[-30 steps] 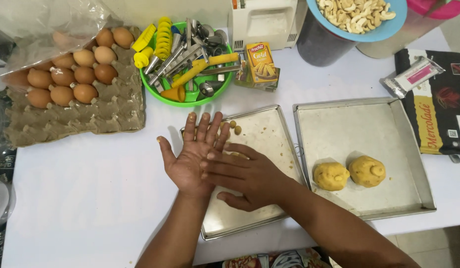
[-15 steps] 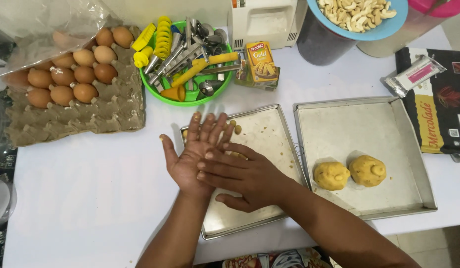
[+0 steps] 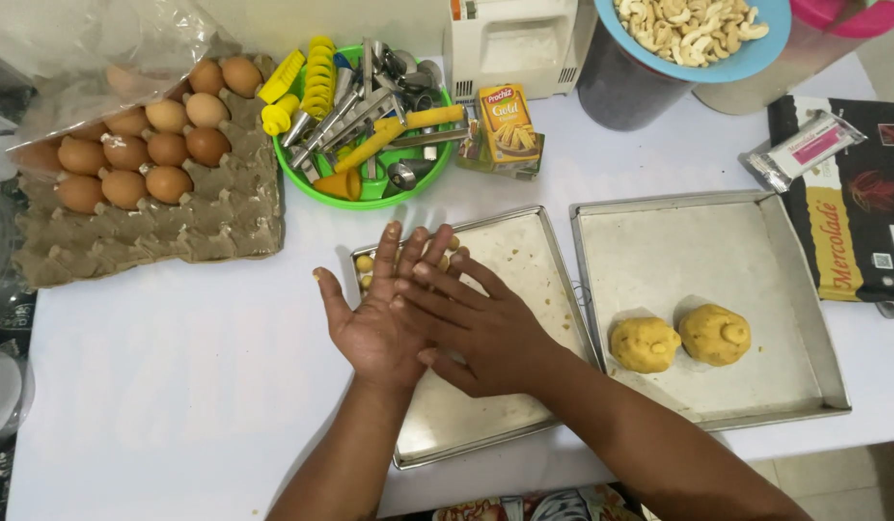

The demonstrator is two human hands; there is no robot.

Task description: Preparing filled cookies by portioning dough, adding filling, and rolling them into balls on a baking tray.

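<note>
Surface: white table [image 3: 177, 386].
Left hand [image 3: 374, 323]: flat, palm up, fingers spread.
Right hand [image 3: 481, 328]: flat across the left palm, maybe pressing dough between.
Under hands: metal tray [image 3: 524, 260]; small dough balls [image 3: 366, 262] at the fingertips.

Egg carton [image 3: 177, 222] with brown eggs [image 3: 128, 154] at my 10 o'clock. Green bowl [image 3: 302, 178] of metal and yellow tools at 11. Small yellow box [image 3: 506, 123] at 12, white appliance [image 3: 519, 43] behind it. Blue bowl of cashews [image 3: 693, 34] at 1. Second tray [image 3: 784, 289] at 3, two dough balls [image 3: 680, 340] in it. Dark packet [image 3: 857, 217] far 2.
</note>
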